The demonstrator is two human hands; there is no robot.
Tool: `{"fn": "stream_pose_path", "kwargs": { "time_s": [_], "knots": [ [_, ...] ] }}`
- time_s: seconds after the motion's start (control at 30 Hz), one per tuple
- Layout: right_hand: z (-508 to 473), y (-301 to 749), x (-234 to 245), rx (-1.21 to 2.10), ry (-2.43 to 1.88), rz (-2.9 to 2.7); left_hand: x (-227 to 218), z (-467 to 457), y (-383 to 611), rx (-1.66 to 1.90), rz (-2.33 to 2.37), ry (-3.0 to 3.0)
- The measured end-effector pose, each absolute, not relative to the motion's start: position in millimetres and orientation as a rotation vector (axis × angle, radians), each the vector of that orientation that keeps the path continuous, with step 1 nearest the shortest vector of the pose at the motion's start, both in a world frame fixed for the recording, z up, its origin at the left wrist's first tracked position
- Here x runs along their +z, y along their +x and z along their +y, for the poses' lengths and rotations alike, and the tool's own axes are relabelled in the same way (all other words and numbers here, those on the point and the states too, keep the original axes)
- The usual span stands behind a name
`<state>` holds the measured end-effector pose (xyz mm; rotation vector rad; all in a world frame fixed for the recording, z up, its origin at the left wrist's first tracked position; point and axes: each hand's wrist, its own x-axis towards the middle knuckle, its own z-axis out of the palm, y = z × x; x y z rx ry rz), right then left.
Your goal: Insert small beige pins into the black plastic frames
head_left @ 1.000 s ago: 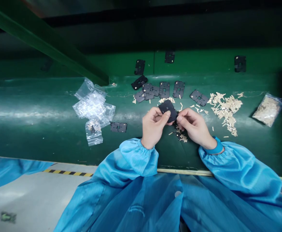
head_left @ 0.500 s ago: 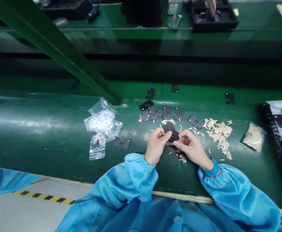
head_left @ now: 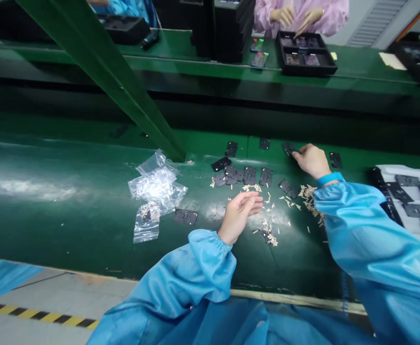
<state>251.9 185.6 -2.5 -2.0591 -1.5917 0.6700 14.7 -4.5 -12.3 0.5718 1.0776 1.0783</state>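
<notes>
My right hand (head_left: 313,160) reaches to the far side of the bench, fingers pinched on the edge of a flat black plastic plate (head_left: 288,148) with cut-outs. Whether the plate is lifted or lying on the surface I cannot tell. Nearer to me, my left hand (head_left: 241,211) hovers with loosely stretched fingers and nothing in it. Just beyond it lies a row of similar black plates (head_left: 249,176) with small beige strips (head_left: 252,188) around them. More beige strips form a pile (head_left: 309,196), partly covered by my right sleeve.
Clear zip bags (head_left: 156,179) lie to the left, near a single black plate (head_left: 186,216). A slanted green post (head_left: 123,91) rises behind them. At right stands a tray (head_left: 386,173) of black plates. Across the bench, a co-worker's hands (head_left: 296,19) work over a black box (head_left: 309,71).
The black plate has left my left hand, which has opened. My right hand has moved away to the far right, now with a black plate at its fingertips. The view has shifted slightly.
</notes>
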Motion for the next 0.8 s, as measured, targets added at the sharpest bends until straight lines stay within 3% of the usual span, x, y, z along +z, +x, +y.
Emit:
{"fn": "stream_pose_path", "kwargs": {
  "time_s": [0.1,0.23,0.43,0.53,0.6,0.73,0.8],
  "knots": [
    [199,236,-10,0.29,-1.95,-2.035,-13,-4,15,1.07,1.077,0.582],
    [218,206,-24,0.184,-1.592,-2.5,-14,-2,14,1.071,1.086,0.567],
    [232,192,-22,0.021,-1.611,-2.663,-20,4,11,1.13,1.117,0.565],
    [211,192,0,-0.024,-1.706,-2.445,-22,6,9,1.179,1.153,0.584],
    [181,192,18,0.099,-1.616,-2.296,-23,7,8,1.237,1.181,0.647],
    [103,193,41,0.76,-1.195,-2.483,-24,8,4,1.174,1.127,0.942],
    [69,194,41,0.83,-1.103,-2.534,-24,7,2,1.038,1.037,1.034]
  ]
}}
